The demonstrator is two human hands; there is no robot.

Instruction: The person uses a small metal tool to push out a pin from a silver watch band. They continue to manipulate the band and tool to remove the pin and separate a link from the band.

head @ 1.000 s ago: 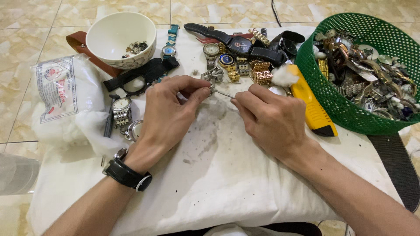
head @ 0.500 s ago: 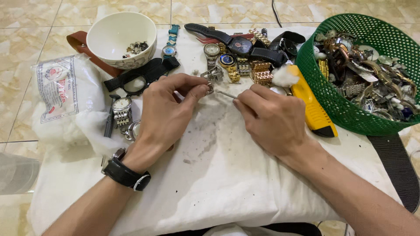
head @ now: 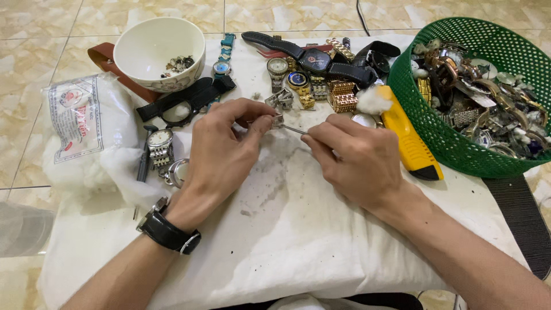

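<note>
My left hand (head: 221, 146), with a black wristwatch (head: 167, 232) on its wrist, pinches a small silver metal watch part (head: 277, 120) between thumb and fingers. My right hand (head: 353, 161) holds a thin metal tool (head: 294, 130) whose tip touches that part. Both hands hover over a stained white cloth (head: 287, 229) that covers the low table. Just beyond the fingers lie silver and gold watch bracelets (head: 321, 92).
A white bowl (head: 158, 54) with small parts stands at the back left. A green mesh basket (head: 436, 126) full of watches sits right, a yellow utility knife (head: 410, 143) beside it. A cotton bag (head: 80, 132), a silver watch (head: 159, 146) and black straps (head: 321, 57) lie around.
Both hands stay in nearly the same place; the fingers shift slightly around the small part and the tool tip.
</note>
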